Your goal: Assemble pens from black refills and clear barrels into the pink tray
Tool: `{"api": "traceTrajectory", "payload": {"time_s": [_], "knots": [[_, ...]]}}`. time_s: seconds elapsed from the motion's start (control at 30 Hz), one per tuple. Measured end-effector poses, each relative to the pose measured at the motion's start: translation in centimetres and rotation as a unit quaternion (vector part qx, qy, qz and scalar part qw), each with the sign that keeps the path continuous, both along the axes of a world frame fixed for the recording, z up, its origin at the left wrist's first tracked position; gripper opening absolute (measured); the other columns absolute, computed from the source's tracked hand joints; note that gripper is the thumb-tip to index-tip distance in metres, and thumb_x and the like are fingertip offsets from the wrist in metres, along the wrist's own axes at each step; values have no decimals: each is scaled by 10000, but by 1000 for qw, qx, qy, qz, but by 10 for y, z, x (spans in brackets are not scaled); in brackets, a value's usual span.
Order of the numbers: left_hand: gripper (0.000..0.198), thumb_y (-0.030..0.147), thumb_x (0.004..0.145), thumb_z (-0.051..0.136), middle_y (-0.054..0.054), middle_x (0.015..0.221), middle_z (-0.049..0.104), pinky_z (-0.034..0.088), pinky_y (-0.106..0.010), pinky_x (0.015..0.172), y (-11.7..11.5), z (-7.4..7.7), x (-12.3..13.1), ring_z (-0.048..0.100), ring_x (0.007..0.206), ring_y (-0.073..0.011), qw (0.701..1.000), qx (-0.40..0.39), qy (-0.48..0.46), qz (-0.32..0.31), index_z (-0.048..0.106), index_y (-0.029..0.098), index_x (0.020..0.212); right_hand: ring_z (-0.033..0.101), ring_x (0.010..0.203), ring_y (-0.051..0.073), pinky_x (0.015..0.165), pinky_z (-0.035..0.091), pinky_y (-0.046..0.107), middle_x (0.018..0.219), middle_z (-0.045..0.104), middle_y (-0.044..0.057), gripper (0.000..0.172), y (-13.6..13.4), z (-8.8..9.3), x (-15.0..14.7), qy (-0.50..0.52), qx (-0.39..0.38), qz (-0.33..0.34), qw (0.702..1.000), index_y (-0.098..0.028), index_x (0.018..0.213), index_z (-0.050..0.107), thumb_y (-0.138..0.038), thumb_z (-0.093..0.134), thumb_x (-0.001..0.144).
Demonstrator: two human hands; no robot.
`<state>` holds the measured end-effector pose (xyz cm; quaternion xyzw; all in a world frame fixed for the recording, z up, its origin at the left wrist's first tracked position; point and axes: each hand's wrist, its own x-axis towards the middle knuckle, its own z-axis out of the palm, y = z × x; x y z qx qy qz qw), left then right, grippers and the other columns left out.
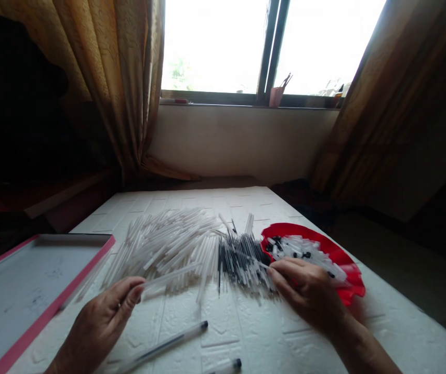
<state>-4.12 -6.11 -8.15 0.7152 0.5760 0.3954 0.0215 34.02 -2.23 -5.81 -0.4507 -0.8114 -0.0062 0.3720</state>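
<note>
My left hand (104,317) pinches a clear plastic pen barrel (168,276) between thumb and fingers, at the near edge of a large heap of similar barrels (160,249). My right hand (304,291) pinches a thin black ink refill (250,258), beside a heap of black refills (242,265). Behind that hand lies a red plastic dish (316,240) holding white and black small pen parts. Two assembled clear pens (164,343) (226,366) lie on the table near my body.
The work surface is a white brick-textured panel (226,332). A shallow tray with a pink rim (39,306) lies at the left. Behind stand a wall, a window sill with a pink cup (275,96), and brown curtains (129,88).
</note>
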Motion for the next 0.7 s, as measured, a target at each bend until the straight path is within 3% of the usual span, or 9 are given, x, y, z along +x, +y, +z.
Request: {"api": "traceTrajectory", "payload": {"time_s": [0.17,0.33,0.43,0.5,0.57,0.63,0.7], "knots": [[468,658,948,438,66,586,670,483,-160,433,0,-3,2,632,438,-117,999,-32,-27,-3,683,260,928,580,523,163,563,320,297,556,610,33,414,5,-16,-12,-111,127,-149,974,-206,568,569,-263,457,963],[420,613,966,448,60,582,676,492,-150,429,0,-10,6,632,433,-119,998,-37,-16,-51,680,263,962,574,493,182,537,282,314,529,616,62,427,6,-29,-27,-197,118,-168,959,-205,556,565,-245,444,963],[354,557,981,473,50,634,716,553,-145,529,0,-13,9,693,511,-127,996,1,10,-92,684,273,991,575,499,174,539,294,306,531,610,47,447,2,-27,-31,-198,91,-120,969,-205,569,564,-306,472,994],[311,521,984,498,27,752,767,584,-154,641,0,-14,13,751,642,-141,993,32,27,-113,691,278,1011,600,552,180,569,341,298,596,637,47,419,-4,-21,-37,-155,77,-45,984,-198,645,610,-303,443,1015],[263,482,980,534,9,865,790,587,-158,722,-3,-15,17,771,751,-151,990,37,36,-131,699,282,1022,646,674,200,629,401,295,767,703,74,325,-12,-15,-46,-106,65,46,991,-171,888,684,-324,432,1025],[219,443,973,563,5,888,789,583,-155,747,-6,-14,23,768,775,-149,987,20,25,-155,706,284,1020,658,759,216,651,428,295,903,724,90,281,-19,-11,-56,-95,51,114,988,-160,1099,659,-355,477,1011],[190,422,961,588,7,848,777,585,-155,716,-11,-12,28,753,725,-142,985,-5,-14,-171,715,285,997,640,706,204,603,407,290,852,717,62,197,-24,-9,-64,-118,39,148,981,-181,1020,665,-318,528,988]]}}
